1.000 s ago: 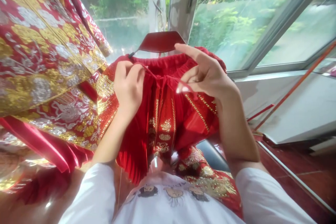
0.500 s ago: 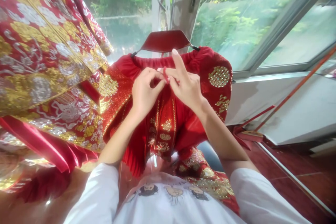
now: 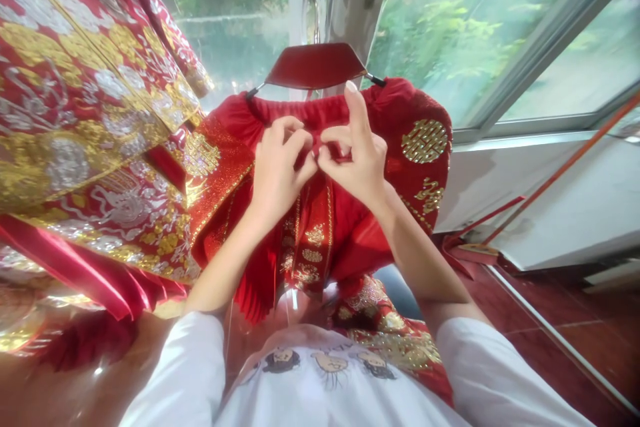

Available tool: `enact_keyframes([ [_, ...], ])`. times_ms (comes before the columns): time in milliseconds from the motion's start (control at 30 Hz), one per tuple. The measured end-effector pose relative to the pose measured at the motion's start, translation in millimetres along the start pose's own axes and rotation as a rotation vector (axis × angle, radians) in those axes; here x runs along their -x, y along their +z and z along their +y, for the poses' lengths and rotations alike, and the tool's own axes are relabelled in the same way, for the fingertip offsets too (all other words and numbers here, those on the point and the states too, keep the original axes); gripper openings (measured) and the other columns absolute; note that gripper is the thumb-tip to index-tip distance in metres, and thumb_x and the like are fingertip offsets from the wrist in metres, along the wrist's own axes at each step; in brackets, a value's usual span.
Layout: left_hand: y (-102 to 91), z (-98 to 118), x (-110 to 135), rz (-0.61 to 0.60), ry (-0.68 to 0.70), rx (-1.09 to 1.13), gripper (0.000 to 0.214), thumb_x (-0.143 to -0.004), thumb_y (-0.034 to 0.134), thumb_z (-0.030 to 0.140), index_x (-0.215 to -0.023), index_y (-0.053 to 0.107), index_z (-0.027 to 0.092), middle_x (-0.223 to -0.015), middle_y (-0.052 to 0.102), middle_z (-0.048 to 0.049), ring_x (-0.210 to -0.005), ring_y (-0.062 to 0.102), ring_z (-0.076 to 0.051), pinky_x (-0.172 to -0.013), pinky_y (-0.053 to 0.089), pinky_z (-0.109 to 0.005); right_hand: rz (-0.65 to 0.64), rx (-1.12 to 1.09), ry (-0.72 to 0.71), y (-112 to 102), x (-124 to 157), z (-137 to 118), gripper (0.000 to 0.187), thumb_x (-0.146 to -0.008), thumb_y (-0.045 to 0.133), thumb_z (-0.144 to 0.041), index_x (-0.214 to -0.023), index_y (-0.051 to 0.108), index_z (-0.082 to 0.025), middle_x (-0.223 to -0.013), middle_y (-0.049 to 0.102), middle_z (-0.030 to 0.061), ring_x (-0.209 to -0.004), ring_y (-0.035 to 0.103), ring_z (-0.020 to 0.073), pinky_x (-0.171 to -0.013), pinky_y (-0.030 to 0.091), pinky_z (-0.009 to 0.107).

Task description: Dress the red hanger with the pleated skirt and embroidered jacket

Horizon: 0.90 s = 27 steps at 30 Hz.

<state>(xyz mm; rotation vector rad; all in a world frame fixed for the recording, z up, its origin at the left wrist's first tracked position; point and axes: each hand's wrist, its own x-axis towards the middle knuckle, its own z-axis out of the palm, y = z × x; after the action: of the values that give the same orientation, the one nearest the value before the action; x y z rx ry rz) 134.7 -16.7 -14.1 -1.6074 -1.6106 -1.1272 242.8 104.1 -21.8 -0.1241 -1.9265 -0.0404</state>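
Note:
A red pleated skirt (image 3: 415,147) with gold embroidery hangs from a dark red hanger (image 3: 316,67) in front of the window. My left hand (image 3: 277,167) and my right hand (image 3: 353,157) meet at the middle of its waistband. Both pinch a thin red drawstring (image 3: 317,142) between thumb and fingers. The right index finger points straight up. The string is mostly hidden by my fingers.
A red and gold embroidered garment (image 3: 90,113) hangs at the left, close to my left arm. A window frame (image 3: 525,60) and white sill (image 3: 565,193) run along the right. An orange-red pole (image 3: 560,170) leans across the sill. Red floor tiles (image 3: 560,360) lie at the lower right.
My hands were apart a second ago, the right one drawing the string out to the right. They have come together at the waistband's middle and now pinch the string closely.

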Motion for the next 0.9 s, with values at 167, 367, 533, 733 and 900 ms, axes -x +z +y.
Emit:
enact_keyframes([
  [167, -4.0, -12, 7, 0.185, -0.087, -0.151, 0.018, -0.073, 0.057, 0.006, -0.078, 0.047, 0.02, -0.085, 0.057, -0.0043, -0.091, 0.054, -0.024, -0.085, 0.041, -0.039, 0.037, 0.102, 0.153, -7, 1, 2, 0.049, -0.086, 0.044, -0.015, -0.133, 0.052, -0.027, -0.091, 0.067, 0.0055, -0.087, 0.063, 0.0217, -0.09, 0.054, 0.04],
  [367, -0.1, -4, 8, 0.189, -0.15, 0.177, 0.011, -0.082, 0.054, 0.013, -0.08, 0.047, 0.02, -0.079, 0.059, 0.0003, -0.069, 0.055, -0.013, -0.065, 0.044, -0.026, 0.078, -0.036, 0.232, -3, 2, -9, 0.059, -0.087, 0.04, -0.014, -0.144, 0.036, -0.03, -0.097, 0.062, 0.0058, -0.089, 0.06, 0.0206, -0.096, 0.051, 0.043],
  [533, -0.5, 5, -2, 0.132, -0.264, 0.445, 0.015, -0.084, 0.051, 0.013, -0.093, 0.044, 0.023, -0.072, 0.053, 0.0026, -0.06, 0.053, -0.009, -0.057, 0.043, -0.022, 0.065, -0.188, 0.285, 0, -2, -17, 0.066, -0.088, 0.036, -0.012, -0.149, 0.023, -0.036, -0.1, 0.055, 0.0057, -0.088, 0.06, 0.0158, -0.074, 0.056, 0.029],
  [733, -9.0, -6, -2, 0.127, -0.321, 0.423, 0.012, -0.086, 0.054, 0.02, -0.092, 0.045, 0.024, -0.061, 0.046, 0.0049, -0.051, 0.049, -0.009, -0.05, 0.039, -0.023, -0.01, -0.305, 0.33, -19, -10, -1, 0.056, -0.087, 0.043, -0.016, -0.14, 0.038, -0.033, -0.103, 0.053, 0.0075, -0.088, 0.056, 0.0171, -0.064, 0.053, 0.028],
  [900, -13.5, -10, -1, 0.091, -0.343, 0.385, 0.014, -0.084, 0.057, 0.019, -0.093, 0.047, 0.024, -0.059, 0.051, 0.0049, -0.052, 0.052, -0.01, -0.051, 0.041, -0.024, -0.034, -0.512, 0.37, -33, -16, 8, 0.039, -0.082, 0.061, -0.026, -0.121, 0.054, -0.027, -0.086, 0.05, 0.0045, -0.08, 0.053, 0.0155, -0.061, 0.05, 0.027],
])
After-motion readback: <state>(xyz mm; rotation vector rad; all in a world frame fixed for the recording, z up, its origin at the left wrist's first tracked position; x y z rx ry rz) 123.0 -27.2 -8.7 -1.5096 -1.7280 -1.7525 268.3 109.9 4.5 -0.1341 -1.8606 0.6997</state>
